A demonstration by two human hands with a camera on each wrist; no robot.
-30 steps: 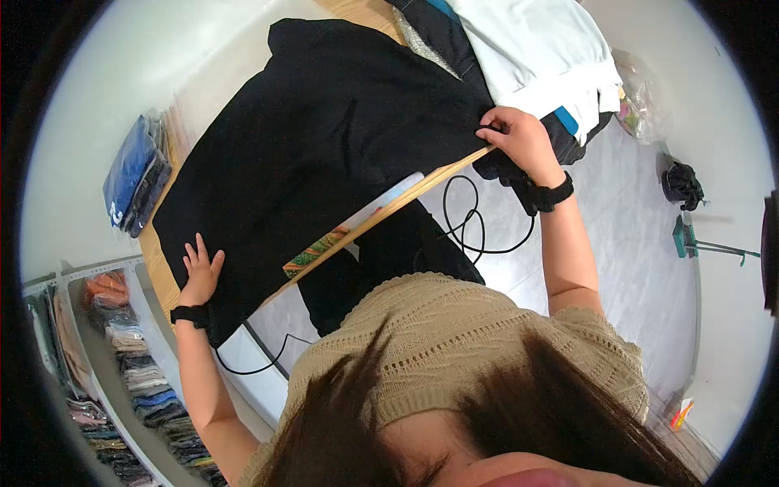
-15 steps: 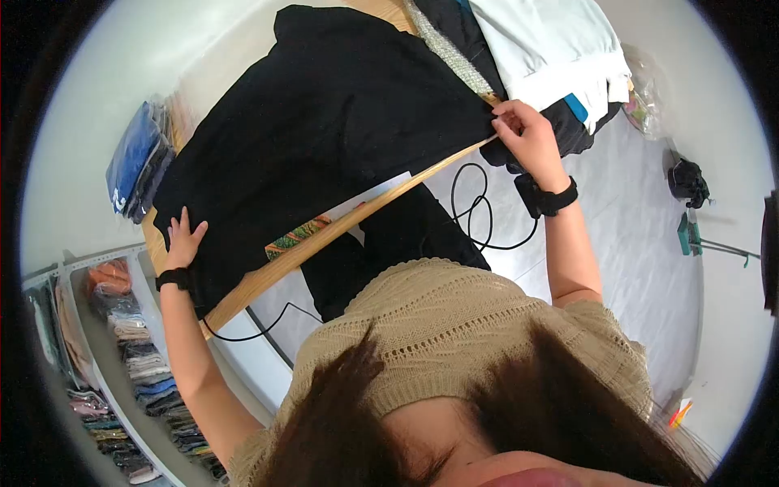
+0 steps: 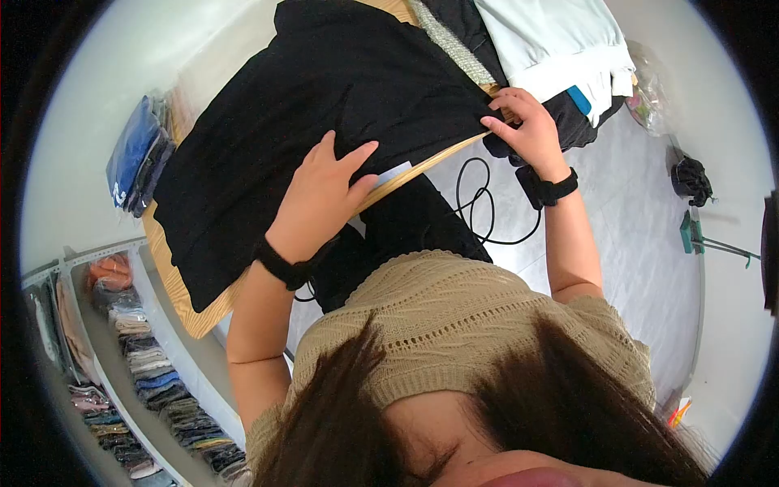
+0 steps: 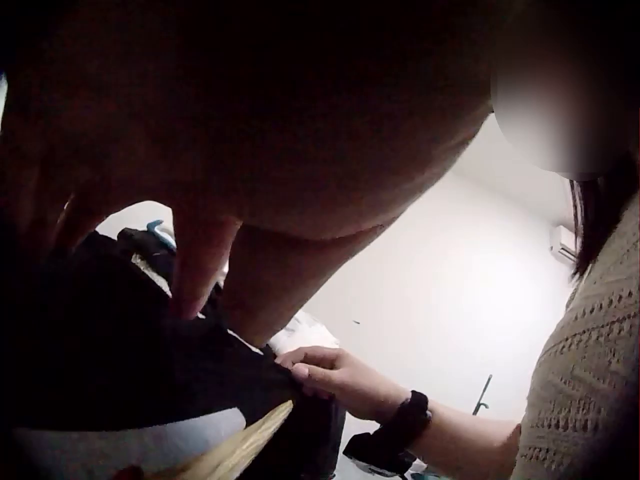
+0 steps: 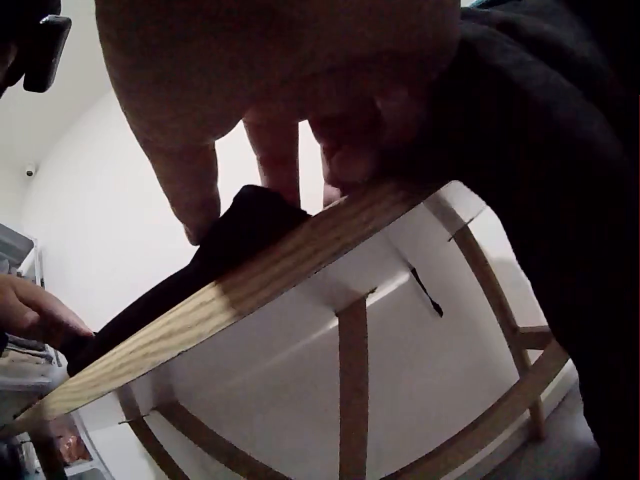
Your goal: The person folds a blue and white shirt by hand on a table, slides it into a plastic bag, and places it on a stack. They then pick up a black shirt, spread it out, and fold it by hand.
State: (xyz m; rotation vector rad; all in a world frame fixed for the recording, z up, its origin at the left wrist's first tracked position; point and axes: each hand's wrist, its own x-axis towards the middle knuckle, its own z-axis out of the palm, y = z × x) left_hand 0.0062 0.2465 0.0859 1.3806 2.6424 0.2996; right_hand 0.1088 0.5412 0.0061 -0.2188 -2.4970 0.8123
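A large black garment [image 3: 268, 154] lies spread over a wooden table, its near edge running along the table's front edge. My left hand [image 3: 320, 195] is over the garment's near middle, fingers spread and fairly straight; in the left wrist view its fingers [image 4: 205, 265] point down at the black cloth. At the garment's right corner is my right hand [image 3: 529, 134], thumb and fingers apart, fingertips at the cloth. The right wrist view shows those fingers [image 5: 272, 160] reaching down beside a raised fold of the black cloth at the table edge.
The table edge [image 3: 182, 304] shows bare wood at the left. White clothing [image 3: 552, 49] and dark clothing lie at the back right. Bagged blue garments [image 3: 134, 158] stand at the left, above shelves of folded clothes [image 3: 150, 373]. A black cable [image 3: 479, 199] hangs by the right wrist.
My left hand has left the garment's left end and moved right to its near middle. My right hand stays at the right corner, its thumb and fingers now wider apart. The garment's left end has shifted back.
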